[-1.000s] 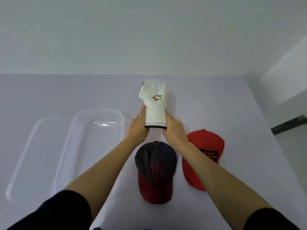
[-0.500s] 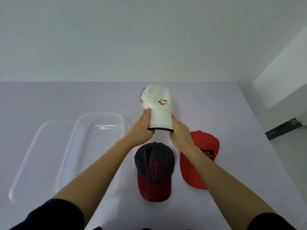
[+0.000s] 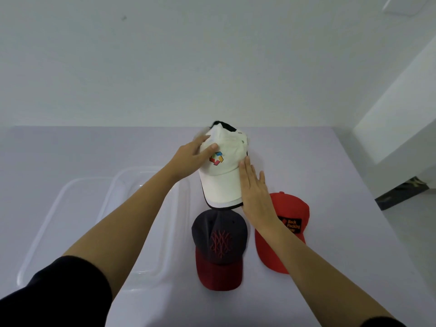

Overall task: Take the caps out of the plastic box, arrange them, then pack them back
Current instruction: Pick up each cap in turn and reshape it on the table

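Observation:
A white cap (image 3: 224, 178) with a colourful logo lies on the table at the far middle, brim toward me. My left hand (image 3: 193, 156) rests flat on the left of its crown, fingers straight. Along the cap's right side my right hand (image 3: 256, 192) lies flat with straight fingers. Nearer to me sits a dark cap with a red brim (image 3: 219, 246). To its right is a red cap (image 3: 286, 230), partly hidden under my right forearm. The clear plastic box (image 3: 132, 201) stands at the left with nothing in it.
A clear lid (image 3: 49, 223) lies just left of the box, overlapping it. The white table (image 3: 330, 175) ends at a wall behind and drops off along its right edge, where the floor shows.
Both hands have let go of the white cap's brim. The cap now lies flatter, the left hand has moved onto the crown and the right hand has flattened along its side.

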Tool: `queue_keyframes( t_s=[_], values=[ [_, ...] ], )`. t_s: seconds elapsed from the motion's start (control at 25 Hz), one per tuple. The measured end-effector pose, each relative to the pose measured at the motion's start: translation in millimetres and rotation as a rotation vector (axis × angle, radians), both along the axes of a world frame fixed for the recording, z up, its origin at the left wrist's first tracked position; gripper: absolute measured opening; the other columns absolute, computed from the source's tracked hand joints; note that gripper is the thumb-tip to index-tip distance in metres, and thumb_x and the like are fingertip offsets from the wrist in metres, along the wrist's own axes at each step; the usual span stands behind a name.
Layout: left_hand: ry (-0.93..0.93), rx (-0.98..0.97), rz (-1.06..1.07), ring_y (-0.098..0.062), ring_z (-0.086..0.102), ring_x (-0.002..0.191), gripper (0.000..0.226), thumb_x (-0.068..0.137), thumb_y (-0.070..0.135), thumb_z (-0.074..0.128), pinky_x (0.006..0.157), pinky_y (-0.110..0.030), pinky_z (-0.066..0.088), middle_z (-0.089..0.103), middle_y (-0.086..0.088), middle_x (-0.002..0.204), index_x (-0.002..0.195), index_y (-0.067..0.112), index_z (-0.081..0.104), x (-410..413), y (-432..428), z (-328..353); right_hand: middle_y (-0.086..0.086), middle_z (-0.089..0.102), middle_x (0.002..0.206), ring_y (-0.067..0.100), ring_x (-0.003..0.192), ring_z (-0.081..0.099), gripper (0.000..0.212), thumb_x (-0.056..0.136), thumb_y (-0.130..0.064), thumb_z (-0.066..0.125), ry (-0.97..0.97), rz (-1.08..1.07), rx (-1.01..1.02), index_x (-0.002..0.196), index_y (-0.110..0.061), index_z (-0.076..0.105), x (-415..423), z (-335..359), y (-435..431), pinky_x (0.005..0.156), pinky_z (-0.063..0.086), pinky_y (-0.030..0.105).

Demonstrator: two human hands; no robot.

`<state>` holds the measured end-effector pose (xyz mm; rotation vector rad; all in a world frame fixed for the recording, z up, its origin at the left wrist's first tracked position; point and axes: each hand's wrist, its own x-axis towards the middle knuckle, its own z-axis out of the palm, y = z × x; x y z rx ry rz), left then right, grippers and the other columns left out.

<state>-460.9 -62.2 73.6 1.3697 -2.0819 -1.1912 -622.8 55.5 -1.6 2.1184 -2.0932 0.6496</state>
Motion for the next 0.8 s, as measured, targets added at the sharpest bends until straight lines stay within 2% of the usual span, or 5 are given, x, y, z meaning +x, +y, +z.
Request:
queue_keyframes(
  t_s=[0.16, 0.28, 0.44, 0.56, 0.8],
  values=[
    [0.087, 0.004, -0.019, -0.016, 0.051, 0.064, 0.055, 0.091, 0.049, 0.051, 0.058, -0.024, 0.037, 0.064, -0.016, 0.073, 0.08, -0.003, 0.066, -3.8, 4.3, 11.2, 0.026, 0.028, 0.149, 0.041, 0.13, 0.041, 0.101, 0.063, 0.009, 0.072, 0.04, -0.011, 0.032, 0.144, -0.001, 0.011, 4.2, 1.1, 1.2, 0.106, 0.022, 0.051],
    [0.167, -0.11, 0.107, -0.007, 0.041, 0.045, 0.056, 0.091, 0.043, 0.055, 0.045, -0.017, 0.031, 0.051, 0.0, 0.048, 0.051, 0.003, 0.052, -7.7, 7.2, 18.7, 0.012, -0.004, 0.157, 0.028, 0.145, 0.014, 0.119, 0.07, -0.003, 0.075, -0.1, 0.17, 0.154, 0.146, -0.019, -0.015, 2.5, 3.6, -1.4, 0.116, 0.014, 0.05],
    [0.28, -0.074, 0.172, -0.005, 0.044, 0.04, 0.058, 0.093, 0.041, 0.053, 0.044, -0.013, 0.035, 0.048, 0.009, 0.039, 0.044, 0.01, 0.044, -1.0, 8.0, 35.7, -0.005, -0.004, 0.159, 0.011, 0.146, 0.003, 0.084, 0.092, -0.012, 0.051, -1.003, -0.077, 0.227, 0.147, -0.032, -0.009, -5.4, 22.2, -4.9, 0.119, 0.012, 0.04],
    [0.382, 0.048, 0.093, -0.002, 0.054, 0.04, 0.062, 0.095, 0.037, 0.048, 0.046, -0.011, 0.042, 0.057, 0.01, 0.04, 0.037, 0.019, 0.055, -0.8, 14.9, 45.5, 0.0, 0.023, 0.156, 0.019, 0.142, 0.025, 0.067, 0.092, -0.058, 0.032, -1.59, -0.19, 0.247, 0.149, -0.026, 0.016, -9.0, 39.5, -13.6, 0.117, 0.017, 0.041],
    [0.153, -0.267, 0.224, -0.01, 0.026, 0.039, 0.063, 0.091, 0.043, 0.056, 0.043, -0.021, 0.023, 0.027, 0.008, 0.035, 0.043, 0.011, 0.028, -2.3, 3.1, 34.0, 0.009, 0.058, 0.132, 0.028, 0.121, 0.055, 0.063, 0.088, -0.062, 0.039, -2.007, 0.058, 0.55, 0.132, -0.019, 0.052, 4.7, 53.2, -10.4, 0.099, 0.045, 0.046]
  ],
)
